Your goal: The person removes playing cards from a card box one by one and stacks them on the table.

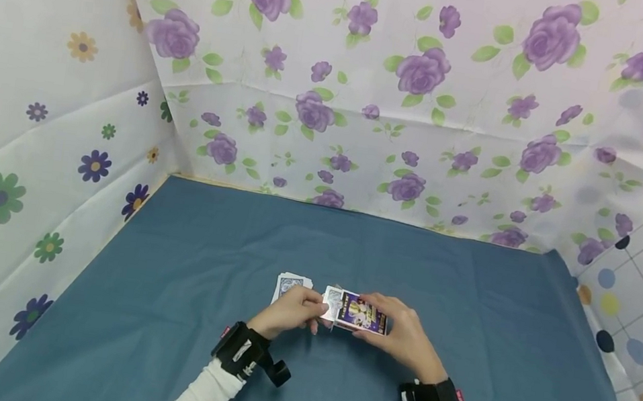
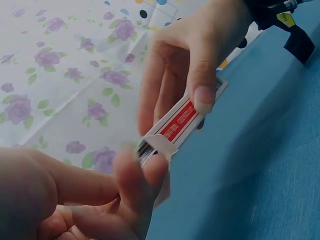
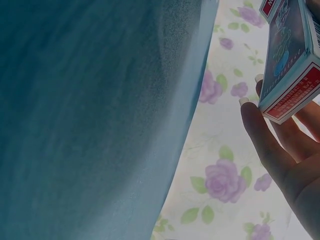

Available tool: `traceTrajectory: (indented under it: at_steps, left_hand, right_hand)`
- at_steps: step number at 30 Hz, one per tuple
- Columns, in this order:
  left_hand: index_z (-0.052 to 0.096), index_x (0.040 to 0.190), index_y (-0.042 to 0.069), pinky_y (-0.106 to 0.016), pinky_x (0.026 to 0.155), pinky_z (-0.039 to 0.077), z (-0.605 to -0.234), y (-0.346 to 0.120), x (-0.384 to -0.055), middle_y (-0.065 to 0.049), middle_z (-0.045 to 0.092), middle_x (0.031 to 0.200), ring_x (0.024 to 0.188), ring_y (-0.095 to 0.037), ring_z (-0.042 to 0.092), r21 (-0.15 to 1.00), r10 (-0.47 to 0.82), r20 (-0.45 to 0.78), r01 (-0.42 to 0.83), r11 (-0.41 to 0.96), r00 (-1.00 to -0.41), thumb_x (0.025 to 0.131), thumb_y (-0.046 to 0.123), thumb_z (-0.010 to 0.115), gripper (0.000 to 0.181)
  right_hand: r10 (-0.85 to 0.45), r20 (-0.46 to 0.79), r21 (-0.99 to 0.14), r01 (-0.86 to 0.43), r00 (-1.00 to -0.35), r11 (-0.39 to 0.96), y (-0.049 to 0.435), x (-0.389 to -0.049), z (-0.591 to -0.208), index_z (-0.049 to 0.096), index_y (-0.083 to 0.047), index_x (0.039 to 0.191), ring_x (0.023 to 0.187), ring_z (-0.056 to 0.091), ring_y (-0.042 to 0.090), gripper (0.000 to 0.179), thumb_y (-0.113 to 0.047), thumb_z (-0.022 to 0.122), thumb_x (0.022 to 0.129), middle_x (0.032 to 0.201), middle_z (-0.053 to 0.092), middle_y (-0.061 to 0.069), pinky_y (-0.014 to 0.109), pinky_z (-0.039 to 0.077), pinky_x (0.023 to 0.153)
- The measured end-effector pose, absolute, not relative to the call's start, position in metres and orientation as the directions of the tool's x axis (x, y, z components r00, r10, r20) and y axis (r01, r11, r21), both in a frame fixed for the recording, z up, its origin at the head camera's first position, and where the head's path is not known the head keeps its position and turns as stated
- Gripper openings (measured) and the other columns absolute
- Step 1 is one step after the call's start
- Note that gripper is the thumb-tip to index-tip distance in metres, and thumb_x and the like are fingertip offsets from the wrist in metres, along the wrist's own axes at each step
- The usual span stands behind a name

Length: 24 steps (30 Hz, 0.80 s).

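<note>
cards at the mouth of the box, both grips in on it

here we are over the blue cloth-covered surface (image 1: 197, 265), and all the action is at the open end of a playing-card box (image 1: 364, 313). my right grip (image 1: 404, 333) has that box, thumb on the near side, fingers on the far side, and the wrist views suggest it's held up off the cloth. facing it, my left grip (image 1: 294, 307) pinches the blue-backed cards (image 1: 334, 296) poking out of the mouth. how many are in that pinch? fingers blur in the left wrist view, so i can't tell. an end flap (image 2: 162, 142) stands loose right by those fingers. just beyond the left grip, a loose pile of cards (image 1: 292, 283) lies on the surface, partly hidden by the hand.

my read: mid-transfer, cards half in, half out; which way they're headed, this moment alone won't say. either way, the next move calls for a steady right grip, light on the carton walls, and a straight slide along the box's length with the left. tilt it, and a corner could catch that flap, or the cards could fan and spill.
</note>
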<state>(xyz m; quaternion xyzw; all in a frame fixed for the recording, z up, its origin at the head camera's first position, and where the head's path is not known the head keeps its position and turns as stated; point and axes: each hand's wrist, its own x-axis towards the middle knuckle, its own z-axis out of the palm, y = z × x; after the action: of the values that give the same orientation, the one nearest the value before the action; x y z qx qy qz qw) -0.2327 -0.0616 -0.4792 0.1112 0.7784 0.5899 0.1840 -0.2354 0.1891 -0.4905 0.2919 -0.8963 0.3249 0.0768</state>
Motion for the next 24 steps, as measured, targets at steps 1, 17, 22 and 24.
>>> traceTrajectory:
  at_steps: [1,17,22,24]
  left_hand:
    - [0.067,0.098,-0.008,-0.023,0.054,0.041,-0.480,-0.063,-0.232,-0.019,0.072,0.079,0.053,-0.008,0.059,0.961,0.387,-0.164,-0.060,0.269,-0.907,0.098,0.010,0.053,0.022]
    - [0.061,0.116,-0.013,-0.022,0.062,0.047,-0.479,-0.093,-0.227,-0.024,0.073,0.088,0.063,-0.007,0.064,0.984,0.281,-0.156,-0.125,0.127,-0.947,0.090,0.006,0.064,0.032]
    - [0.062,0.116,-0.012,-0.032,0.071,0.055,-0.481,-0.095,-0.227,-0.012,0.073,0.082,0.067,-0.008,0.065,0.986,0.227,-0.158,-0.142,0.083,-0.961,0.091,0.007,0.063,0.032]
    - [0.062,0.116,-0.012,-0.033,0.070,0.056,-0.482,-0.094,-0.227,-0.014,0.072,0.086,0.067,-0.008,0.065,0.985,0.205,-0.165,-0.151,0.079,-0.965,0.091,0.007,0.062,0.030]
  right_hand:
    - [-0.472,0.326,-0.539,-0.571,-0.819,0.620,0.189,-0.235,-0.491,0.064,-0.020,0.128,0.117,0.061,0.028,0.060,-0.037,0.083,0.074,0.127,0.065,0.008,0.047,0.051,0.089]
    - [-0.465,0.321,-0.537,-0.563,-0.825,0.628,0.190,-0.237,-0.494,0.064,-0.018,0.127,0.118,0.060,0.029,0.060,-0.035,0.084,0.073,0.127,0.065,0.009,0.048,0.050,0.091]
    - [-0.467,0.326,-0.541,-0.567,-0.822,0.621,0.190,-0.238,-0.494,0.064,-0.019,0.127,0.117,0.060,0.028,0.059,-0.036,0.084,0.074,0.126,0.065,0.008,0.047,0.051,0.091]
    - [-0.466,0.323,-0.544,-0.565,-0.823,0.621,0.189,-0.238,-0.494,0.064,-0.019,0.128,0.117,0.060,0.028,0.059,-0.037,0.083,0.074,0.127,0.065,0.008,0.047,0.051,0.090]
